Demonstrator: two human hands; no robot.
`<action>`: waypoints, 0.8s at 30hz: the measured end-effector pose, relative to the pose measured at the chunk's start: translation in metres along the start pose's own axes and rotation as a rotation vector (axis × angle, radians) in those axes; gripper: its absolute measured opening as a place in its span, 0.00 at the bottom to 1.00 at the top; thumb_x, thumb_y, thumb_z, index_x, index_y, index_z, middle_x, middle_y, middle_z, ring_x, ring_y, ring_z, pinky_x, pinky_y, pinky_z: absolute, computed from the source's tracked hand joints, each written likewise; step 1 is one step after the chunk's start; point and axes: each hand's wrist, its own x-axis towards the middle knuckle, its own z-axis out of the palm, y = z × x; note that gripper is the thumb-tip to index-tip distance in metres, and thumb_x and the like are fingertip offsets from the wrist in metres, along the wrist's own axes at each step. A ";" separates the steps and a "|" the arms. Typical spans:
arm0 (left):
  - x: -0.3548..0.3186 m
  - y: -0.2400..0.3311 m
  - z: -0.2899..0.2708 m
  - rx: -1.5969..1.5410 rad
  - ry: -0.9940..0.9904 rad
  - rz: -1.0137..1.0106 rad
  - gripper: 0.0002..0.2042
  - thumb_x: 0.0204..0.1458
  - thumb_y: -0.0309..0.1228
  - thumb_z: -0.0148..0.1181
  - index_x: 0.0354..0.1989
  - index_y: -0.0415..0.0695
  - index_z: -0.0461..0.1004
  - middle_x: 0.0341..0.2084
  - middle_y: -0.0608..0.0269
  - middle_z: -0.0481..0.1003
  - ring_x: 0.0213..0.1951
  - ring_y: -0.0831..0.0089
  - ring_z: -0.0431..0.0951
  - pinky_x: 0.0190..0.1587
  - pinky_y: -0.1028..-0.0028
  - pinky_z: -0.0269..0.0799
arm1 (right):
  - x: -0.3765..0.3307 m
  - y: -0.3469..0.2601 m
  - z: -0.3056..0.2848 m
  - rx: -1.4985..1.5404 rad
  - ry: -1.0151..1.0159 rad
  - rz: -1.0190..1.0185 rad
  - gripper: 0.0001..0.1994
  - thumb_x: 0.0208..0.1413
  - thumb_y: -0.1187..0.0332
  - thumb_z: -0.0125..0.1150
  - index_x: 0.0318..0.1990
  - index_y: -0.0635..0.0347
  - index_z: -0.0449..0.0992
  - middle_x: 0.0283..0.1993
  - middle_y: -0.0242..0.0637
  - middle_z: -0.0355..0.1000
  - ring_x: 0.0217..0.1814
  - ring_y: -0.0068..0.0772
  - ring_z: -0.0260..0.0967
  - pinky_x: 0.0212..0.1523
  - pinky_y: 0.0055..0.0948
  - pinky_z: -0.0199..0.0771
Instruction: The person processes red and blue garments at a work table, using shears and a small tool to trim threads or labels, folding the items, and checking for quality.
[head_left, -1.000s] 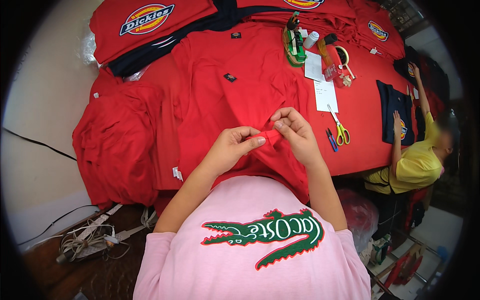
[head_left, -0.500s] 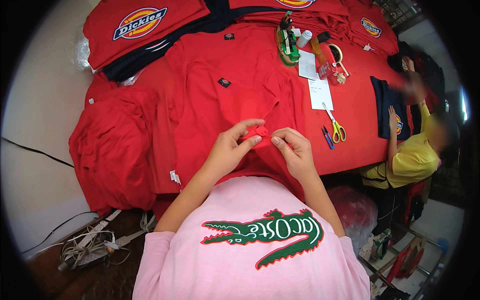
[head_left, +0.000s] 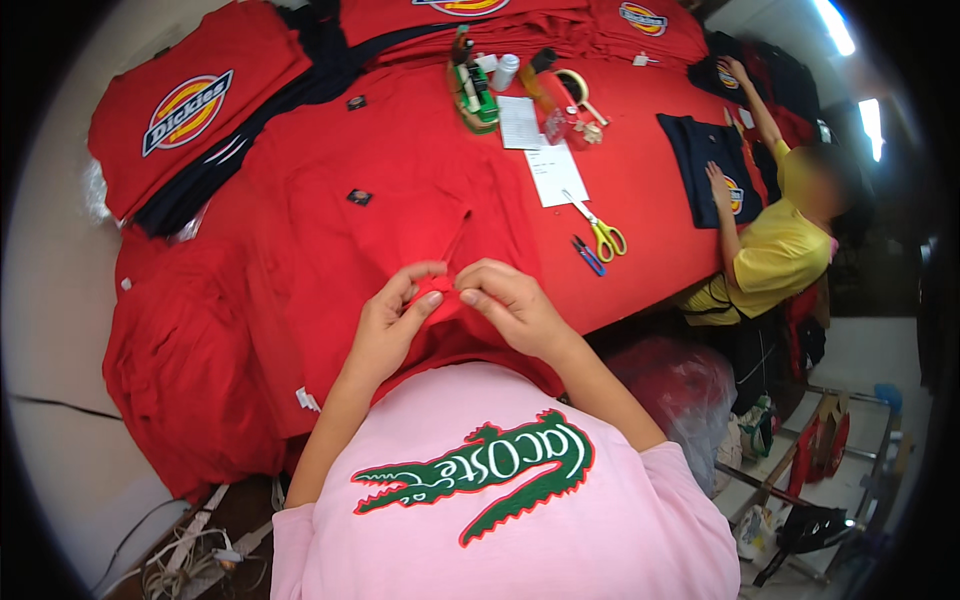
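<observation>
A red shirt [head_left: 330,240] lies spread over the table in front of me, a small dark label at its neck. Its near part is gathered up close to my body. My left hand [head_left: 390,315] pinches a folded bit of this red cloth between thumb and fingers. Right beside it, my right hand [head_left: 515,308] has its thumb and fingertips closed on the same piece. A thin strand or stretched edge of cloth runs up from between the hands. What exactly lies under the right fingertips is hidden.
Yellow-handled scissors [head_left: 608,240] and blue thread snips [head_left: 588,257] lie to the right, near paper sheets [head_left: 556,178]. Beyond are a green tape dispenser [head_left: 475,95] and a white spool [head_left: 506,70]. Red garments [head_left: 185,360] are heaped at left. A person in yellow [head_left: 780,240] handles dark garments at right.
My view has swung to the right, so the table's things sit farther left. My hands keep hold of the red cloth, slightly closer together. The person at right has shifted an arm.
</observation>
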 end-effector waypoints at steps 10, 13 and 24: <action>0.001 0.000 -0.004 -0.186 -0.072 -0.100 0.08 0.66 0.30 0.64 0.48 0.40 0.79 0.36 0.70 0.79 0.37 0.83 0.74 0.42 0.79 0.72 | -0.063 0.167 -0.090 -1.160 0.428 0.324 0.15 0.59 0.68 0.65 0.51 0.64 0.77 0.47 0.49 0.76 0.50 0.54 0.75 0.53 0.46 0.75; 0.001 0.000 -0.007 -0.200 -0.058 -0.130 0.08 0.66 0.31 0.63 0.48 0.40 0.80 0.36 0.71 0.79 0.37 0.83 0.74 0.41 0.79 0.72 | -0.105 0.198 -0.110 -1.256 0.263 0.455 0.18 0.59 0.67 0.66 0.55 0.64 0.76 0.46 0.48 0.76 0.48 0.56 0.76 0.51 0.49 0.76; -0.002 -0.010 -0.009 -0.402 0.030 -0.168 0.09 0.67 0.32 0.62 0.49 0.41 0.79 0.36 0.71 0.79 0.37 0.83 0.74 0.42 0.80 0.72 | -0.024 0.008 -0.002 0.319 0.228 0.398 0.10 0.73 0.67 0.57 0.53 0.63 0.76 0.38 0.24 0.71 0.37 0.14 0.66 0.35 0.19 0.68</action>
